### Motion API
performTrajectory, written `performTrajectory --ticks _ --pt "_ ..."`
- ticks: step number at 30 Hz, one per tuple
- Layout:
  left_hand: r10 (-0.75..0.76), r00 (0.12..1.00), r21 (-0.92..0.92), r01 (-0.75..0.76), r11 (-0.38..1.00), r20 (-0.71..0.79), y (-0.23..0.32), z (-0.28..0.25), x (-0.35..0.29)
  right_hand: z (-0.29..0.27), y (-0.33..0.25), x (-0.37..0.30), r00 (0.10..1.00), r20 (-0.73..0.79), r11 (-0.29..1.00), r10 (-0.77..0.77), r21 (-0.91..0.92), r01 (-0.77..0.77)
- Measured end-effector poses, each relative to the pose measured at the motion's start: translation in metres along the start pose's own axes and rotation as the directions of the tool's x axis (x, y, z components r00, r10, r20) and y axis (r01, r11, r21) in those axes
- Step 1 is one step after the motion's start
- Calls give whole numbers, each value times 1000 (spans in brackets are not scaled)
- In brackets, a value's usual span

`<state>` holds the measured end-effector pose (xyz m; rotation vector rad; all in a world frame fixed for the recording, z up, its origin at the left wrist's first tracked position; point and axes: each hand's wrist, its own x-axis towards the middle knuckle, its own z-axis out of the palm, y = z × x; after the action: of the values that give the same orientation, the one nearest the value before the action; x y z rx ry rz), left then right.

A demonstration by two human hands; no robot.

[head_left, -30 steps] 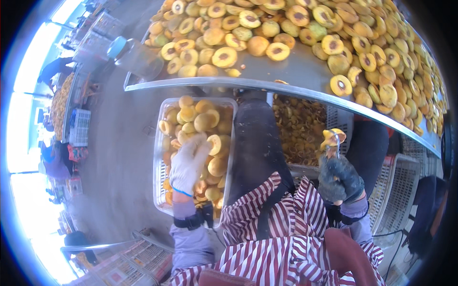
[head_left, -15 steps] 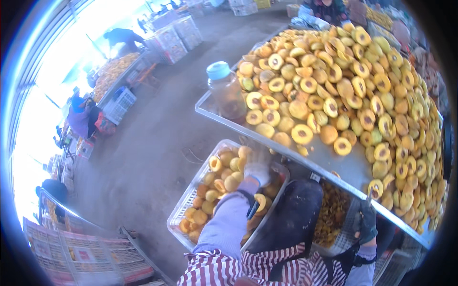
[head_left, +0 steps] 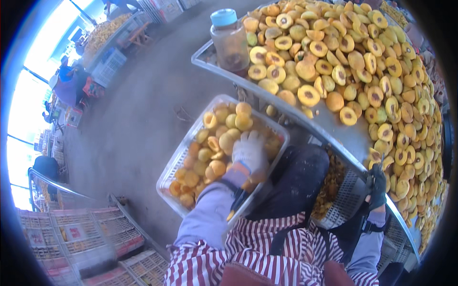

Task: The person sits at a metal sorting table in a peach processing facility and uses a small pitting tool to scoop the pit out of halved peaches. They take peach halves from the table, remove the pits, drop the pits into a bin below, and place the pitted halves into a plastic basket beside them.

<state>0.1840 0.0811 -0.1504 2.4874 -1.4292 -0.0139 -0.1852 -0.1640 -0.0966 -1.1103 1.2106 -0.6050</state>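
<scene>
My left hand point(head_left: 250, 153), in a pale glove, lies over whole yellow peaches point(head_left: 217, 168) inside a white plastic crate point(head_left: 168, 167). Its fingers are spread on the fruit, and nothing shows lifted in them. At the front edge of a metal table point(head_left: 329, 125), my right hand point(head_left: 377, 185) wears a dark glove and is closed around a small knife point(head_left: 382, 161). The thin blade points up, while the handle is hidden in the fist. Beside that hand rises a large heap of halved peaches point(head_left: 377, 90), many with brown stones or hollows showing.
On the table's left corner stands a clear jar point(head_left: 230, 47) with a blue lid. Below the edge, another crate point(head_left: 346, 195) holds brownish scraps point(head_left: 331, 190). Stacked crates point(head_left: 76, 233) fill the lower left. Another person point(head_left: 69, 88) sits near a farther fruit table point(head_left: 106, 35).
The view has shifted. My left hand has come nearer to me within the crate. My right hand has risen along the table edge, and the knife's blade now shows more plainly.
</scene>
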Motion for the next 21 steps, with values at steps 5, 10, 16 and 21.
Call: performTrajectory --ticks 5,10,16,21 --pt "-273 918 -65 303 951 287 1 -24 18 25 -16 -16 995 -96 999 7 -41 -11" --pt "-370 896 -219 423 879 245 -55 -11 -45 20 -15 -16 995 -96 998 36 -46 -41" --pt "-296 942 -216 326 920 158 -113 -11 -167 8 -1 -3 997 -78 998 27 -46 -31" --pt "-585 759 -177 642 746 286 -116 -23 -240 27 -18 -19 996 -71 997 -48 -70 43"
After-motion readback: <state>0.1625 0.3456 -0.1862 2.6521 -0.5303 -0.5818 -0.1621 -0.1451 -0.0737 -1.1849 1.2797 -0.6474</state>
